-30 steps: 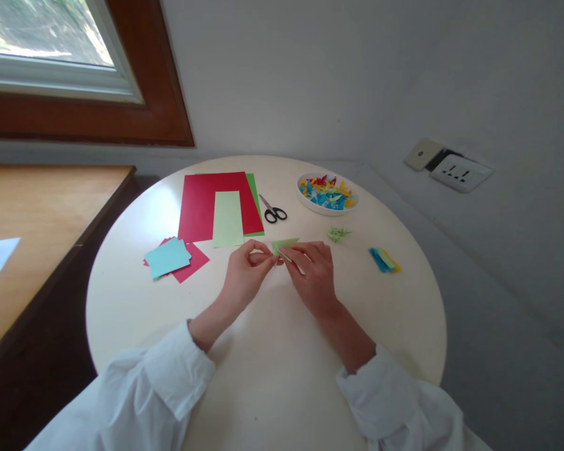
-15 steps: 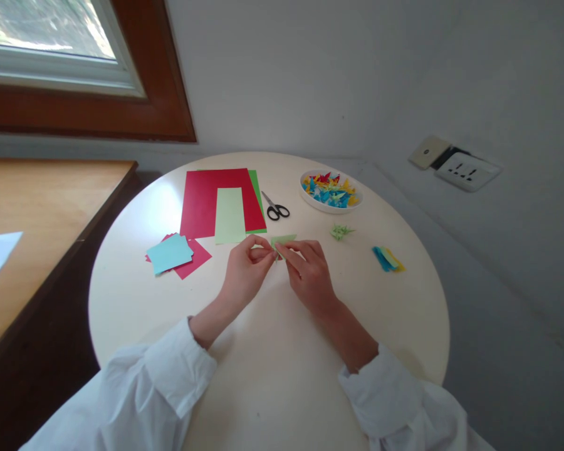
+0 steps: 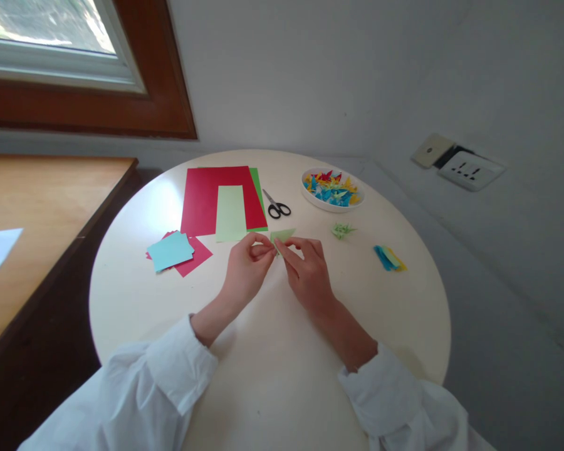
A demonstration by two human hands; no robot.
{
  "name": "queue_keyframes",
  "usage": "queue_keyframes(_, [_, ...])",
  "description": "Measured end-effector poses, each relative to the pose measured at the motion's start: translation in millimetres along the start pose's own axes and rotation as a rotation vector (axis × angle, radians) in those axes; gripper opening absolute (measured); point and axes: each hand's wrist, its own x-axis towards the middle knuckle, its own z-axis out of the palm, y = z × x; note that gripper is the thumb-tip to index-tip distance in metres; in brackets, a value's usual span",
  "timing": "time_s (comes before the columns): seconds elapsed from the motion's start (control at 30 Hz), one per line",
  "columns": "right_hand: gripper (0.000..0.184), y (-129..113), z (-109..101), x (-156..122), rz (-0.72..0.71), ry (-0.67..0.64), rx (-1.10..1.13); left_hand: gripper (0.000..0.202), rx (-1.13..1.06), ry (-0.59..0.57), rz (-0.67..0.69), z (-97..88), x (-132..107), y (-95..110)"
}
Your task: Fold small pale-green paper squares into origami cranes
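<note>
Left hand (image 3: pixel 249 266) and right hand (image 3: pixel 309 272) pinch folded pale-green paper (image 3: pixel 283 235) over the round white table (image 3: pixel 272 357), its pointed tip aimed right and slightly far, long axis roughly left-right. Room opens nearward; scissors (image 3: pixel 277 208) lie beyond, spiky green origami (image 3: pixel 342 230) right.

An indoor room, whether home or office unclear. A wood-framed window (image 3: pixel 160 69) sits upper left, a wall socket (image 3: pixel 470 170) right; a round worktop (image 3: pixel 272 369) stands mid-frame.

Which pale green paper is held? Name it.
The folded piece in the fingers; the strip overlaps the red sheet, the cluster sits near the dish.
</note>
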Motion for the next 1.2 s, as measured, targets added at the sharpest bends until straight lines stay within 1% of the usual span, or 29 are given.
queue_keyframes(0.1, [0.040,-1,1,0,0.008,0.009,-0.013,0.013,-0.001,0.013,0.014,0.7,0,0])
queue_keyframes(0.3, [0.041,-3,4,-1,0.045,-0.014,-0.058,0.013,0.004,0.035,0.039,1.3,0,-3])
queue_keyframes(0.53, [0.041,-5,8,-3,0.037,-0.030,-0.069,0.011,0.000,0.040,0.013,1.6,-1,-2])
queue_keyframes(0.67, [0.045,-5,9,-5,0.060,-0.052,-0.050,0.014,-0.038,0.027,0.002,1.9,-1,-2])
queue_keyframes(0.93, [0.051,-5,12,-7,0.067,-0.050,-0.039,0.015,-0.059,0.028,-0.010,2.4,0,-1])
queue_keyframes(1.07, [0.049,-7,12,-8,0.065,-0.055,-0.043,0.016,-0.081,0.015,-0.026,1.9,1,-4])
queue_keyframes(1.2, [0.043,-9,10,-6,0.096,-0.072,-0.033,0.017,-0.032,0.009,-0.018,-0.8,3,-8])
